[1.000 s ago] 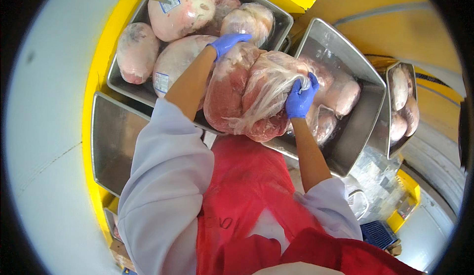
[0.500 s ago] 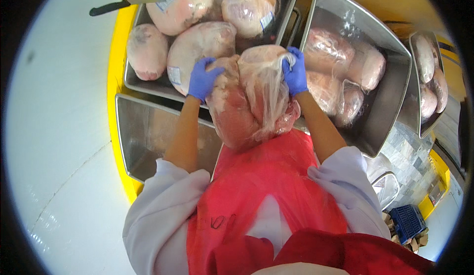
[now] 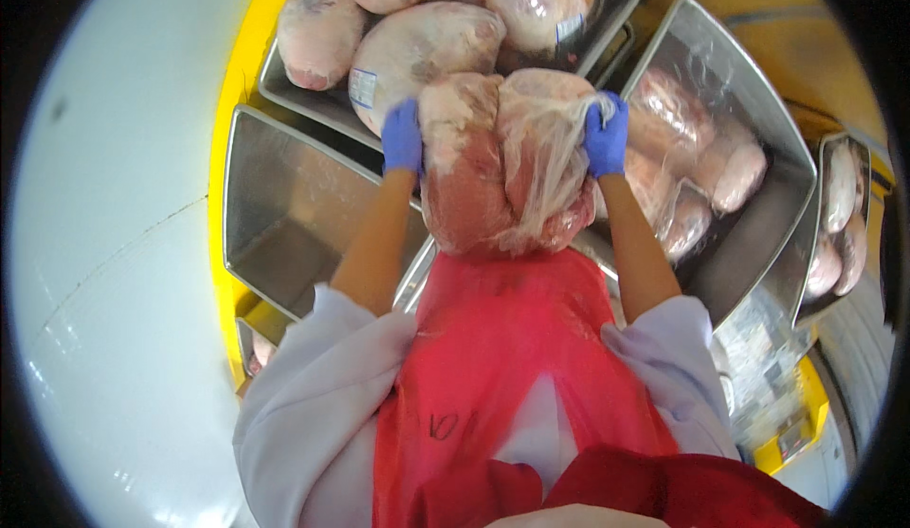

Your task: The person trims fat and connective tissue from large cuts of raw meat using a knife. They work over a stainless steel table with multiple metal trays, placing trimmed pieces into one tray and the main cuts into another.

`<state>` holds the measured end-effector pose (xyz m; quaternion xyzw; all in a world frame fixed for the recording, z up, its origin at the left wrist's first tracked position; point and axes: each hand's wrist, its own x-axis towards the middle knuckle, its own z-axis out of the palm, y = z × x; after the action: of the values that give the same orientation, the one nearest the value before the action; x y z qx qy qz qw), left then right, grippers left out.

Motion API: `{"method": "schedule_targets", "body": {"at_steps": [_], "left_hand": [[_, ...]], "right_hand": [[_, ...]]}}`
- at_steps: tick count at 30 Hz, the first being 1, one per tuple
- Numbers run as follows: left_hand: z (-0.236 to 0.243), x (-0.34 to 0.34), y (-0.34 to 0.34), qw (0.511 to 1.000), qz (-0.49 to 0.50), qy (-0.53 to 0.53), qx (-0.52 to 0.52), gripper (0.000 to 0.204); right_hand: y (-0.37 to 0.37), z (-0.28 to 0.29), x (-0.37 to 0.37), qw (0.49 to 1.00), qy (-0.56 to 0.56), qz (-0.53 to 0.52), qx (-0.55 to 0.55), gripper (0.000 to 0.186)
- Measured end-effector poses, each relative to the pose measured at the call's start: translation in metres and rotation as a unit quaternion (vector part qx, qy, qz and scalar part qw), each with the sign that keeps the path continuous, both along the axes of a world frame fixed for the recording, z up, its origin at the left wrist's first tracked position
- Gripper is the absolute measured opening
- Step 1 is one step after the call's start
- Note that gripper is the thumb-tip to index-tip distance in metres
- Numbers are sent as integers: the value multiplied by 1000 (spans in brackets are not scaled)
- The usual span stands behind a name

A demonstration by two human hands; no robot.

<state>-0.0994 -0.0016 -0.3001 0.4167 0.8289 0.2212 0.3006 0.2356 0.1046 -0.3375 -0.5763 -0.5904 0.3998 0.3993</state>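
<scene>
In front of my apron I hold up a large piece of raw meat [image 3: 464, 187], pale fat on top and pink-red below, split by a deep fold. My left hand [image 3: 403, 137], in a blue glove, grips its left side, with the fingers partly hidden. A torn clear plastic bag [image 3: 553, 172] hangs over its right half. The gloved fingers of my right hand [image 3: 607, 136] are closed on the gathered plastic at the upper right side. Just beyond the meat, a big wrapped meat piece [image 3: 427, 40] with a label lies in the far steel bin [image 3: 616, 2].
Several more wrapped pieces lie in that far bin and in the deep steel bin [image 3: 791, 149] at right. Another steel bin [image 3: 284, 182] stands at left, beside the yellow edge [image 3: 220, 149] and white surface [image 3: 114, 196]. Farther right is a smaller bin of meat [image 3: 839, 196].
My view has shifted, so the bins sit differently in it. My left hand has slid from the meat's upper left down along its side. The right hand keeps its hold on the plastic.
</scene>
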Motion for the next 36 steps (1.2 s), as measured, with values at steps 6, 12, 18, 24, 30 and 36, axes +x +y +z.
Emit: {"method": "schedule_targets", "body": {"at_steps": [6, 12, 18, 24, 30, 36], "left_hand": [[-1, 42, -61, 650, 296, -699, 34, 52], [-51, 34, -82, 821, 98, -561, 33, 58], [3, 25, -62, 860, 206, -443, -147, 60], [-19, 3, -31, 734, 359, -576, -17, 69], [22, 4, 9, 930, 237, -280, -33, 65], [62, 13, 75, 1000, -6, -26, 14, 42]], "right_hand": [[-5, 3, 3, 999, -37, 27, 8, 31], [-3, -3, 3, 999, -33, 26, 11, 30], [9, -22, 12, 995, -86, 40, 24, 31], [-3, -19, 8, 1000, 9, -5, -6, 31], [-16, 1, 9, 998, -7, 5, -58, 38], [-23, 4, 13, 997, 13, 2, -74, 38]]}}
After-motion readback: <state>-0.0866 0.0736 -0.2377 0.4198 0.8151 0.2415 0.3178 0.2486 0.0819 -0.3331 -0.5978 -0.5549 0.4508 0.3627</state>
